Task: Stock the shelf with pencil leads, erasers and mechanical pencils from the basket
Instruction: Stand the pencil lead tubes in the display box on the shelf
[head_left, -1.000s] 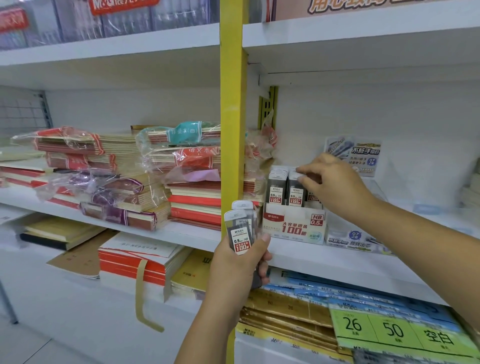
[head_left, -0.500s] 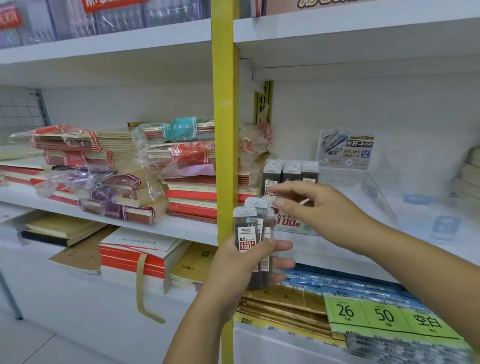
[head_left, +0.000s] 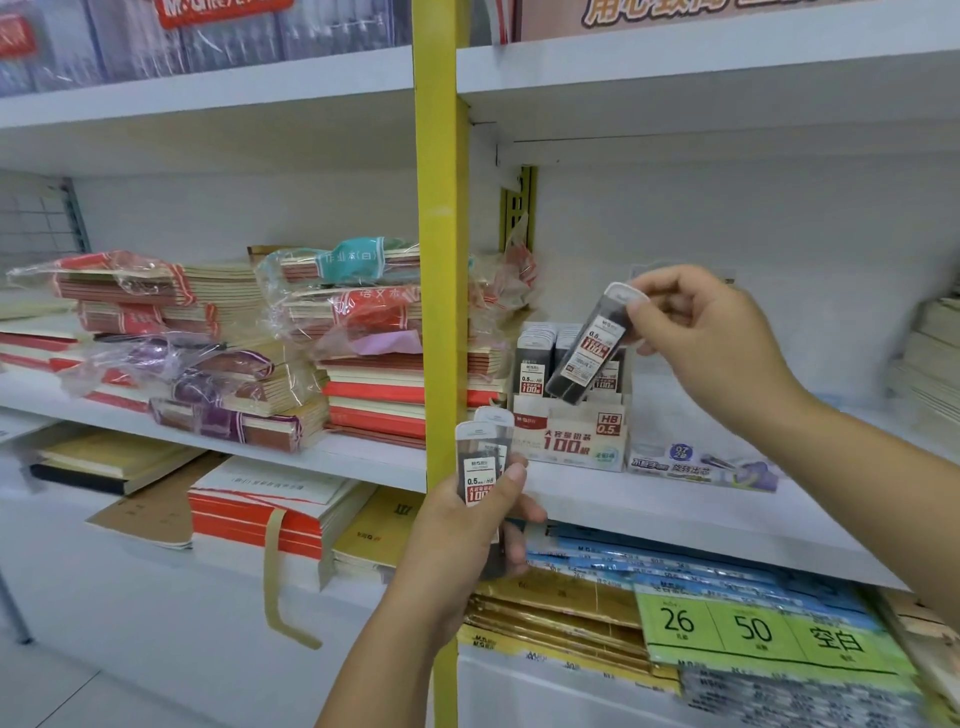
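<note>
Now that our right hand (head_left: 717, 343) pinches a lead case (head_left: 592, 348) off the stack (head_left: 480, 462) gripped by our left hand (head_left: 462, 540) | next: box (head_left: 571, 441) at front edge of shelf (head_left: 701, 525)

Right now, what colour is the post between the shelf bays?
The post is yellow; head view shows it.

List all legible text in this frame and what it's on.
"HB 0.5": red patch on the display box.
"100": front of that box.
"0.5": front one of the lead cases in the left hand.
"26", "50", "空白": green label on the lower stock.
"作业本(白)": teal notebook wrapper.
Tilted lead case in the right hand: print too blurred; other small print likewise.
</note>
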